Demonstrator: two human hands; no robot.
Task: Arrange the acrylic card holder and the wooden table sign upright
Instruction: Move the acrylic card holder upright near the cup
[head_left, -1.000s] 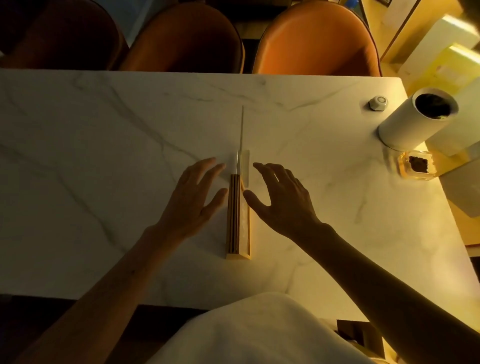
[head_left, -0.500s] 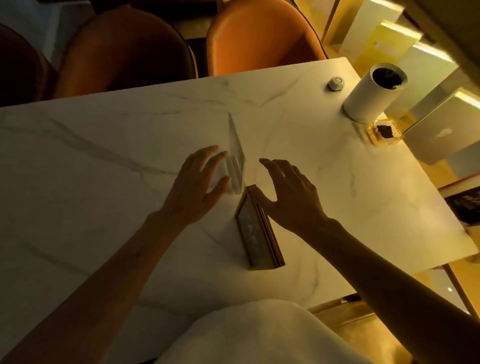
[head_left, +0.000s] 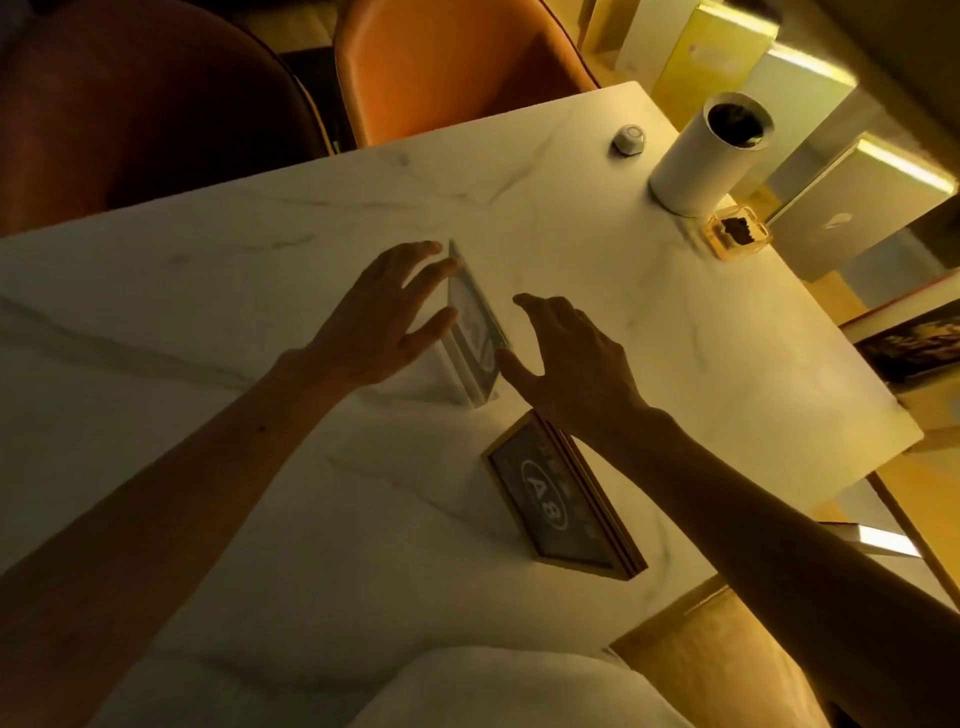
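The clear acrylic card holder (head_left: 475, 332) stands upright in the middle of the white marble table (head_left: 208, 322). The wooden table sign (head_left: 563, 499), with a dark face marked "A8", stands upright just nearer to me. My left hand (head_left: 379, 317) hovers beside the holder's left face, fingers spread, fingertips close to its top edge. My right hand (head_left: 571, 358) is spread on the holder's right side, thumb near its lower corner. Neither hand grips anything; whether the fingers touch the acrylic is unclear.
A white cylinder (head_left: 709, 153), a small round knob (head_left: 628, 139) and a small amber glass box (head_left: 735, 234) sit at the table's far right corner. Brown and orange chairs (head_left: 457, 67) line the far edge. Boxes stand past the right edge.
My head has swung to the left, so the holder and sign now show their faces instead of their edges. Both hands stay spread on either side of the holder.
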